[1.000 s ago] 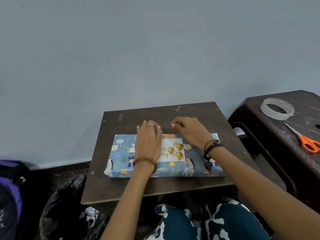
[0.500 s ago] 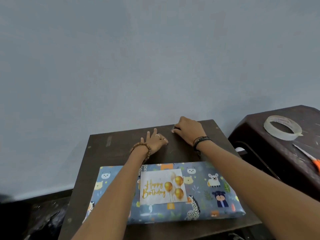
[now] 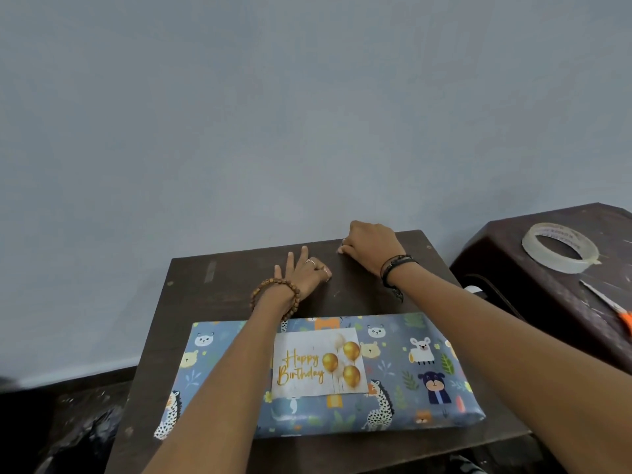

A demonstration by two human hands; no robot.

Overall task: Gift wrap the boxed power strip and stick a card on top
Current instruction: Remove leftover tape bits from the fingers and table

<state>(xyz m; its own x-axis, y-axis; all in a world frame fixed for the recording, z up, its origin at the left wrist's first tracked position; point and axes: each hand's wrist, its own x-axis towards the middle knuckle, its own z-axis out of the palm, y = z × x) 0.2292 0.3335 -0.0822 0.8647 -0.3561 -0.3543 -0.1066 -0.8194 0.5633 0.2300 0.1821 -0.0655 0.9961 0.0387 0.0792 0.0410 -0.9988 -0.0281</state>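
The wrapped box (image 3: 342, 374), in blue animal-print paper, lies flat on the dark surface (image 3: 212, 295), on the near side of both hands, with the birthday card (image 3: 318, 364) on its top face. Beyond it, the left hand (image 3: 304, 275) rests on the surface with fingers partly spread and holding nothing. The right hand (image 3: 371, 244) sits just to its right, fingers curled under; whether they pinch anything cannot be made out. Well right of those fingers, a tape roll (image 3: 561, 248) and orange-handled scissors (image 3: 612, 309) lie on a dark stool (image 3: 513, 268).
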